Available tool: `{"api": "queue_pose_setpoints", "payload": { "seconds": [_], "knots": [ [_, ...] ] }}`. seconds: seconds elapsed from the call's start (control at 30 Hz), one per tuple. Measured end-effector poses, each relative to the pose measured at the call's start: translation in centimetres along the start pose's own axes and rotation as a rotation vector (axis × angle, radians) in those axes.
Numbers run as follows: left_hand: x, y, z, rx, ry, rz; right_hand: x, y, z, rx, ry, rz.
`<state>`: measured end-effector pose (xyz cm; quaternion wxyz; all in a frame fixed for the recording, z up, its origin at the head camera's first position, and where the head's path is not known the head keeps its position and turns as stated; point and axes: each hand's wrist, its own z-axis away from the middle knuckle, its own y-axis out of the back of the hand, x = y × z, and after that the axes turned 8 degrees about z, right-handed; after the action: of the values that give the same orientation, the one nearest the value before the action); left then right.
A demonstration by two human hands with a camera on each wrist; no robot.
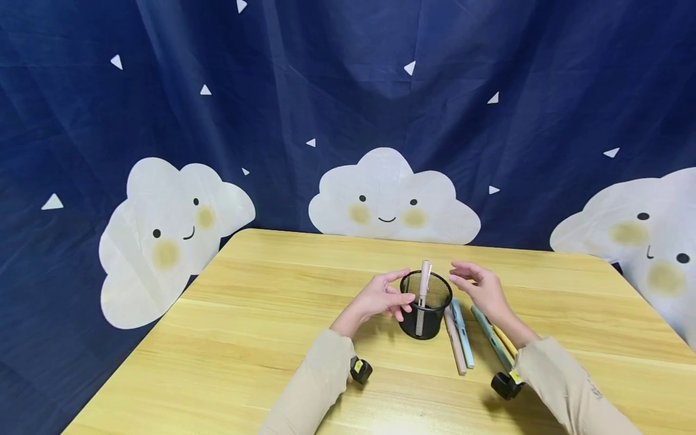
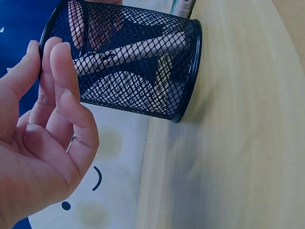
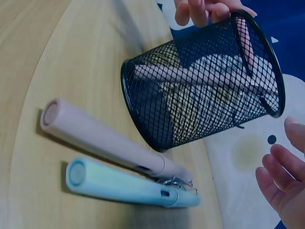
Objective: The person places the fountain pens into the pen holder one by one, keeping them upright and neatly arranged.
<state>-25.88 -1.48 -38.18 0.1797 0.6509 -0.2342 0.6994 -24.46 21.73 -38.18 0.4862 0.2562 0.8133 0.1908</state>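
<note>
My left hand grips a black mesh pen cup by its rim, fingertips against the mesh. Inside the cup a pale pink pen stands upright, its capped end and clip rising above the rim. My right hand is just to the right of the cup, fingers relaxed and bent, with nothing in them. Close by the cup's base, a second pink pen and a light blue pen lie side by side on the table. Below my right wrist are a green pen and a yellow pen, partly hidden by the forearm.
The light wood table runs back to a dark blue curtain printed with white smiling clouds. A black wrist camera hangs at the left sleeve; another black device at the right sleeve hangs close over the green pen.
</note>
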Motion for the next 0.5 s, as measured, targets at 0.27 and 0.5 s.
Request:
{"api": "queue_pose_setpoints", "payload": {
  "seconds": [0.27,0.5],
  "knots": [
    [0.1,0.0,0.1,-0.002,0.001,0.003,0.7,0.7,0.5,-0.001,-0.015,-0.030],
    [0.0,0.0,0.0,-0.003,-0.003,-0.018,1.1,1.4,1.0,-0.007,-0.046,-0.033]
  ]
}}
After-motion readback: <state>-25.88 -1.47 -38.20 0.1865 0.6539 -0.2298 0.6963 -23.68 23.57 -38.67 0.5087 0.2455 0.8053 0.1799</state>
